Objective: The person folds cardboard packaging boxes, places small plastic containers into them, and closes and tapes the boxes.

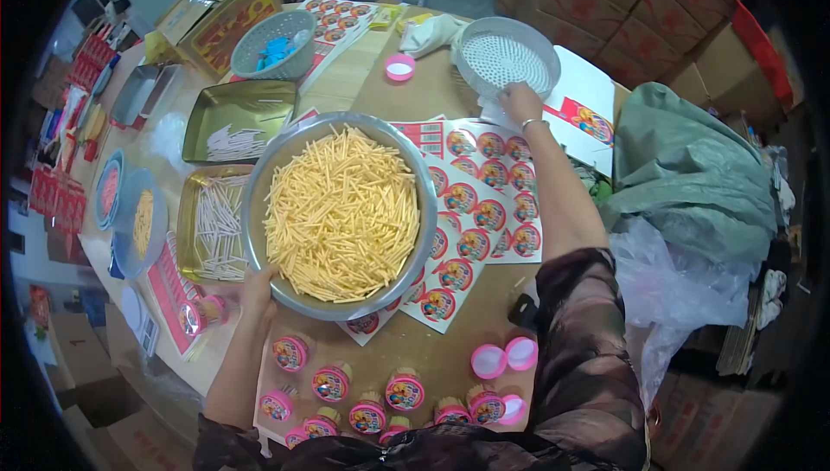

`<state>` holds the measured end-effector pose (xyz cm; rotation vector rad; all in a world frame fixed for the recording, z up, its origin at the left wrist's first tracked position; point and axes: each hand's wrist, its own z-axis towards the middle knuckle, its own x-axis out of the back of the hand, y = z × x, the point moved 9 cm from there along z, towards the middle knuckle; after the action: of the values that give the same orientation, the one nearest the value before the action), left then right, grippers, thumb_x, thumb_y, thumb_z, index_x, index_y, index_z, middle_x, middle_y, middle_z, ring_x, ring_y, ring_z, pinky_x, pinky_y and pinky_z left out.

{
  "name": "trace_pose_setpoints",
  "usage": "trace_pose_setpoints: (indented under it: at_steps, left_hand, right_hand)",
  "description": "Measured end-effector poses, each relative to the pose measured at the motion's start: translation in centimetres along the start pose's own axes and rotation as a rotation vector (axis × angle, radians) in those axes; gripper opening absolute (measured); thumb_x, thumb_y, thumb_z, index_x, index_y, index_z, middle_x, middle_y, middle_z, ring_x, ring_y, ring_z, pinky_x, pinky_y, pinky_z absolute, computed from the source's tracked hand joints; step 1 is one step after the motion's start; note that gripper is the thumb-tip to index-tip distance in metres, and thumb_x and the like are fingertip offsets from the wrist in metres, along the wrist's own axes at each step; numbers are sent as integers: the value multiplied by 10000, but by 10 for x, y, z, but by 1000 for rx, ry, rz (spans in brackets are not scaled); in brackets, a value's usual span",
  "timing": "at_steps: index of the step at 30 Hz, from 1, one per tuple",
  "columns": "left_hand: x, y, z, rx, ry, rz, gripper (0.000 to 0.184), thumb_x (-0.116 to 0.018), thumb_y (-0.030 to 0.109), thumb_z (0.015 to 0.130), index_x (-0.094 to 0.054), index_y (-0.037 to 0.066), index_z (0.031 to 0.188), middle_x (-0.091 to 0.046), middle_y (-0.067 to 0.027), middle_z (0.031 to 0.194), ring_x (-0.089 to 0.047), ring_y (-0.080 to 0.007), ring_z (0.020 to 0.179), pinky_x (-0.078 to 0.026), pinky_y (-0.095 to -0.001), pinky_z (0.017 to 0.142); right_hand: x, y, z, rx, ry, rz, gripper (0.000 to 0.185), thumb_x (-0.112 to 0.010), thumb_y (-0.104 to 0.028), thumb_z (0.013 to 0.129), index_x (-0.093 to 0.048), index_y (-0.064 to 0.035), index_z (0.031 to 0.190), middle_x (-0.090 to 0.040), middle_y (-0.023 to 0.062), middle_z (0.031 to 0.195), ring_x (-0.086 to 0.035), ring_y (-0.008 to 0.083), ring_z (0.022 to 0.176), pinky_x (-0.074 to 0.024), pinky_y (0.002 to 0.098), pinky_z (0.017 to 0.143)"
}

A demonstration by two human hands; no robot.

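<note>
Across the cluttered table [339,90], hands [521,105] touch metal bowl [426,211] and sieve [506,57].

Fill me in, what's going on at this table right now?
A person has the left hand on the rim of a metal bowl heaped with thin yellow sticks. The right hand is at the near edge of a grey strainer; its grip is hard to make out. Sticker sheets lie beside the bowl, and pink-topped containers sit close to the person.

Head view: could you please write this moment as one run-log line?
left hand: holding steel bowl rim | right hand: at grey strainer edge | bowl: yellow sticks, heaped
</note>
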<state>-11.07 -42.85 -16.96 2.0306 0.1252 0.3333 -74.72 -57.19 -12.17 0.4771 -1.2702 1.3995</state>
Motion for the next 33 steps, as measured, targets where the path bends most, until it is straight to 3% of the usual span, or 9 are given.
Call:
trace_pose_setpoints:
  at_steps: [2,6,11,13,18,22,27,31,33]
  left_hand:
    - [-1,3,7,-32,30,-2,206,-577,56,761,-604,-70,920,-604,-101,773,-540,-150,625,-442,-231,538]
    - [-12,11,14,-98,83,-36,152,-576,73,786,-626,-49,860,-603,-85,742,-531,-137,595,-431,-225,524]
    - [-13,-1,22,16,-52,-25,317,-581,79,786,-525,-48,1072,-591,-128,889,-566,-177,715,-475,-253,613]
    - [-18,3,21,-19,-19,-17,265,-574,83,789,-548,-43,1021,-594,-115,855,-556,-167,686,-463,-244,590]
    - [-20,4,9,-87,89,18,184,-555,98,798,-612,-38,909,-605,-82,776,-532,-141,617,-431,-222,536]
    - [-19,8,2,-88,101,94,286,-555,104,796,-591,-58,1029,-611,-103,850,-544,-158,671,-449,-233,581]
    - [-63,83,-65,-428,106,368,436,-539,144,816,-517,-57,1203,-596,-126,979,-555,-201,811,-465,-291,753]
    - [-119,158,-173,-1103,103,756,543,-517,190,844,-431,-15,1339,-546,-190,1221,-529,-270,1083,-404,-362,959]
    - [-157,143,-169,-654,-431,243,504,-539,191,846,-468,1,1306,-555,-174,1222,-529,-262,1095,-405,-373,958]
  right_hand:
    - [6,-35,2,38,65,109,263,-560,-230,804,-684,1,799,-657,207,815,-608,374,747,-477,452,695]
    - [-23,-113,-18,191,-21,28,175,-570,-193,787,-655,-49,838,-594,153,913,-586,359,714,-486,456,658]
    - [-1,-148,-44,465,100,342,408,-604,-129,748,-544,-94,1150,-517,182,1183,-603,366,851,-499,444,747]
    - [9,-101,-18,450,238,128,596,-676,-173,704,-476,-115,1263,-390,172,1408,-499,356,1163,-481,415,874]
    - [-2,77,-4,-8,-289,-339,666,-780,-388,662,-551,-127,1230,-586,149,1217,-563,327,1061,-473,381,896]
    - [27,70,-7,124,-461,-363,523,-755,-326,707,-609,-117,1164,-615,114,1180,-606,281,991,-492,402,831]
    - [124,51,4,176,-107,-166,196,-652,-209,791,-644,-79,937,-652,106,871,-609,279,718,-457,378,654]
    - [238,-65,-89,459,312,-239,136,-639,-150,782,-622,-63,886,-640,77,797,-575,272,628,-436,334,564]
    - [246,-129,-161,743,363,-70,204,-642,-112,723,-617,-70,921,-599,46,766,-553,213,605,-453,323,554]
